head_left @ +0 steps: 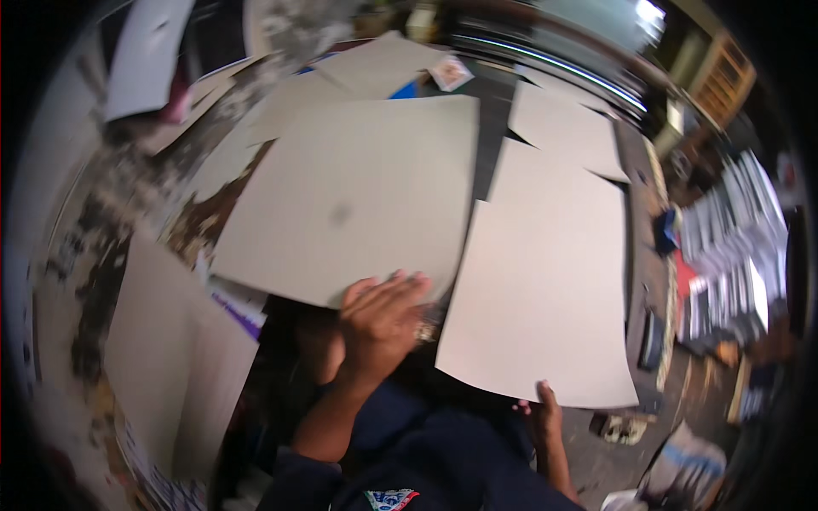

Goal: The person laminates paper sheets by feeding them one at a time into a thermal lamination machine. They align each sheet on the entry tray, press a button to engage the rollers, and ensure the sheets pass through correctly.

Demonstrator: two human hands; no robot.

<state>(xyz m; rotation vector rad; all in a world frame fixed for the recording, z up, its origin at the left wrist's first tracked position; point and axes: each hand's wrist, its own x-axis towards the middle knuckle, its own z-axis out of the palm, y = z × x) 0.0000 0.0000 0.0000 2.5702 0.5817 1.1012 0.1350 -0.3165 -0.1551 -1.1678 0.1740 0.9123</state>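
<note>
A large beige board sheet [358, 187] lies on the table at the left, with a dark smudge near its middle. On its near edge rests my left hand [379, 324], fingers stretched out flat over the surface. Along the right side, several similar sheets overlap in a row running away from me. My right hand [543, 415] pinches the near edge of the closest sheet [545, 298] in this row, thumb on top. The fingers beneath are mostly hidden by the board.
More board sheets [388, 64] are piled at the far left, beside a small printed card [450, 73]. Folded board [175, 358] leans at my near left. Stacks of paper [733, 221] stand on the right. A long machine bar [545, 68] crosses the far end.
</note>
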